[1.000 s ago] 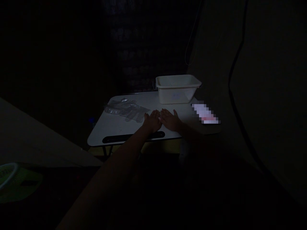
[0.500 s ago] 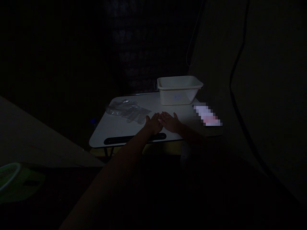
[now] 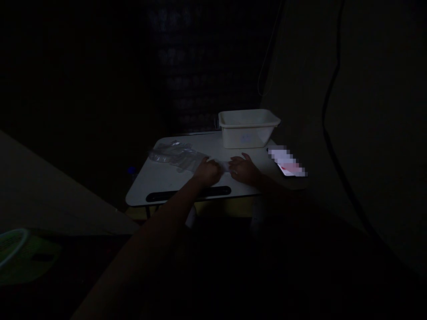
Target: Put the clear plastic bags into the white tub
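A thin piece of clear plastic point(image 3: 224, 166) stretches between my two hands, low over the white folding table point(image 3: 167, 181). My left hand point(image 3: 207, 172) is closed on its left end, and the fingers of my right hand point(image 3: 245, 170) curl round its right end. Crumpled clear plastic point(image 3: 180, 155), apparently bags, spreads over the table left of my hands. Dim light hides the exact shape of the plastic and whether the held piece joins the rest.
An off-white plastic tub point(image 3: 247, 135) stands at the table's back right. A phone with a lit, blurred screen point(image 3: 287, 162) lies at the right. Along the front edge runs a black slot point(image 3: 160, 195). A green basket point(image 3: 33, 262) sits on the floor at left; a dark cable point(image 3: 328, 138) hangs at right.
My hands were laid together with fingers stretched out; now they are apart and curled, with clear plastic showing between them. The view has shifted slightly.
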### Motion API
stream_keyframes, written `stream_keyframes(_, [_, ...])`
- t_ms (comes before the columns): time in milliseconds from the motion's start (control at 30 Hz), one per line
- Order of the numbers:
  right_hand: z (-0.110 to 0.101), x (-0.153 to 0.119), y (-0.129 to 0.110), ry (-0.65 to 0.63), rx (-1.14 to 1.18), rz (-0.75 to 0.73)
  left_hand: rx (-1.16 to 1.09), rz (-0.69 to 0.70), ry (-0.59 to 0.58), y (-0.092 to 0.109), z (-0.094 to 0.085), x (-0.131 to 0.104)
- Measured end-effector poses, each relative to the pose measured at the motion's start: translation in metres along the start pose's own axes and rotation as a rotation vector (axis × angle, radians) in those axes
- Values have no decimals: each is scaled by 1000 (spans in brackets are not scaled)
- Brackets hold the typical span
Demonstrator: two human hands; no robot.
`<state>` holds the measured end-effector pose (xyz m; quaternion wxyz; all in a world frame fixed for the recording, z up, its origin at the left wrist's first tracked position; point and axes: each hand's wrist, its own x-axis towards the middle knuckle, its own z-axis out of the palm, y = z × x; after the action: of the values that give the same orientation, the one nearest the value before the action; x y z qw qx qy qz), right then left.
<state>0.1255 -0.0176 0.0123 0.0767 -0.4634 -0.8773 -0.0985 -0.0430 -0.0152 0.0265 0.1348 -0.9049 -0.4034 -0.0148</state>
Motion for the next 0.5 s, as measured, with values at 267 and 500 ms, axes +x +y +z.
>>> stream_keyframes(267, [0,5,-10,64,-77,-68,-20,-7,22,3,-1,3])
stream_keyframes(500, [-18,7,-6,167,88,54,-208,-118,158,0,3,5])
